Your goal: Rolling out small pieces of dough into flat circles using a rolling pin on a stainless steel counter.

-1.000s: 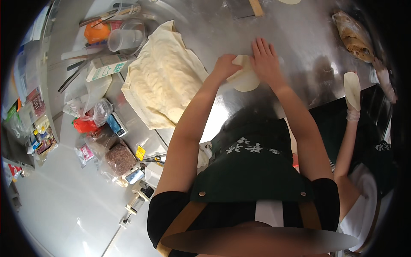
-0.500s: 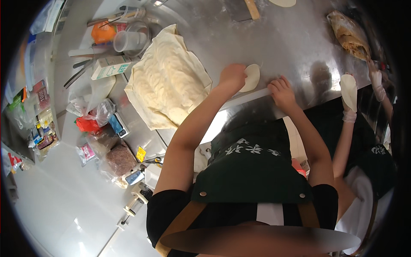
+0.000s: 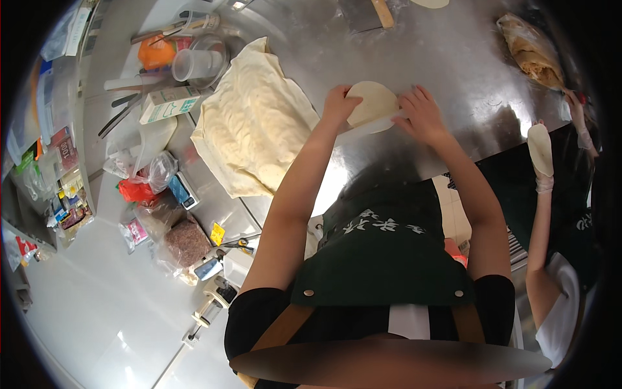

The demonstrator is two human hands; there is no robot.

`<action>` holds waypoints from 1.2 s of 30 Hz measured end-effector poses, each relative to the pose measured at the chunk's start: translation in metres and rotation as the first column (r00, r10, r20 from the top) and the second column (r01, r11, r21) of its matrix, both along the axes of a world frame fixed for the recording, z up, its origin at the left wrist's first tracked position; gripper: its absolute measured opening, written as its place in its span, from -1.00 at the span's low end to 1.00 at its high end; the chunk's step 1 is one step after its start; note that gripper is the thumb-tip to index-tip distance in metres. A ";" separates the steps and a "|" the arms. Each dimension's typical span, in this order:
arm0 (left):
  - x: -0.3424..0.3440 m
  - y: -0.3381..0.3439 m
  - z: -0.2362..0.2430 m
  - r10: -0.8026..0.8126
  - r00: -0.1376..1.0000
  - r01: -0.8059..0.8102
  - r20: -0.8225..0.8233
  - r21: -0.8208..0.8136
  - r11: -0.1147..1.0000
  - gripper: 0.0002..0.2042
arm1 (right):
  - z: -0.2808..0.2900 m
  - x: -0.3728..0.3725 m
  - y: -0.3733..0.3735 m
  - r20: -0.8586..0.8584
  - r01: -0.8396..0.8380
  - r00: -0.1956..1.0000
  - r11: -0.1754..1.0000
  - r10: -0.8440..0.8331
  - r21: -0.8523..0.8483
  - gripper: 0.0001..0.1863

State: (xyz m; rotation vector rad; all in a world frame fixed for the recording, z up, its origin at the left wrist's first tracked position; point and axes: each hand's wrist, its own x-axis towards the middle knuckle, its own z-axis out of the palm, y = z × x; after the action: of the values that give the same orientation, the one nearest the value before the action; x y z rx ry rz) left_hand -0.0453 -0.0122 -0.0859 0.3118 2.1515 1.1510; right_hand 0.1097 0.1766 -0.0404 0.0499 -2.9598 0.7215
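Observation:
A thin pale dough round (image 3: 374, 98) lies on the steel counter between my hands. My left hand (image 3: 337, 107) is closed on its left edge, the thumb on top of the dough. At the right edge, the bent fingers of my right hand (image 3: 424, 117) rest with the thumb held apart, so the hand is open. A pale rod like a thin rolling pin (image 3: 363, 128) lies along the near side of the round, blurred and partly hidden by the dough and my hands. Left of my left hand is a large cream cloth (image 3: 253, 123) with a lumpy surface.
At right, a co-worker's gloved hand holds another dough round (image 3: 540, 149); beyond it lies a plastic bag of brown filling (image 3: 530, 55). A wooden handle (image 3: 382, 13) is at the far side. A carton (image 3: 170, 102), clear tubs (image 3: 194, 63) and a small scale (image 3: 183, 189) crowd the left.
The dough round has swung flat into view between my hands, moving up from the near edge. My right hand has come left to its edge. The co-worker's hand has shifted right and nearer.

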 end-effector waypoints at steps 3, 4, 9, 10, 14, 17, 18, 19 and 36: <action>-0.007 0.014 0.004 0.063 0.986 -0.062 0.154 -0.007 0.998 -0.65 | -0.015 -0.020 -0.017 -0.167 0.293 0.948 0.948 -0.272 0.121 -0.59; -0.009 0.015 0.006 0.064 0.986 -0.063 0.156 -0.012 0.998 -0.65 | -0.023 -0.013 -0.024 -0.162 0.292 0.949 0.949 -0.272 0.117 -0.59; -0.016 0.017 0.009 -0.271 0.962 0.273 0.034 -0.169 0.947 -0.65 | -0.033 -0.016 -0.034 -0.040 0.345 0.938 0.913 -0.345 0.218 -0.51; -0.016 0.022 0.010 -0.279 0.959 0.282 0.040 -0.164 0.945 -0.65 | -0.030 -0.037 -0.029 -0.071 0.377 0.926 0.902 -0.370 0.210 -0.50; -0.010 0.028 0.013 -0.398 0.904 0.347 -0.157 -0.274 0.897 -0.65 | -0.029 -0.085 -0.015 -0.168 0.458 0.887 0.865 -0.429 0.206 -0.47; -0.019 0.034 0.024 -0.429 0.898 0.372 -0.100 -0.351 0.859 -0.69 | -0.037 -0.039 -0.029 -0.079 0.377 0.926 0.903 -0.368 0.208 -0.44; -0.014 0.033 0.030 -0.448 0.890 0.381 -0.085 -0.400 0.834 -0.72 | -0.032 -0.017 -0.034 -0.031 0.344 0.938 0.919 -0.345 0.192 -0.42; -0.009 0.034 0.037 -0.442 0.893 0.375 -0.090 -0.396 0.838 -0.72 | -0.026 0.006 -0.037 0.019 0.314 0.946 0.933 -0.322 0.176 -0.40; 0.005 0.001 0.033 -0.390 0.843 0.305 -0.371 -0.269 0.914 -0.78 | 0.014 0.034 0.000 -0.054 -0.037 0.998 0.998 0.039 0.052 -0.60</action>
State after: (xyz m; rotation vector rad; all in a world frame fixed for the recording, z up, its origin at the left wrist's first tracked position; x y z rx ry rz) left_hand -0.0405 -0.0114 -0.0530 0.8910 2.4161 0.6917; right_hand 0.1436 0.1765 -0.0261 0.1277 -2.9320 0.6389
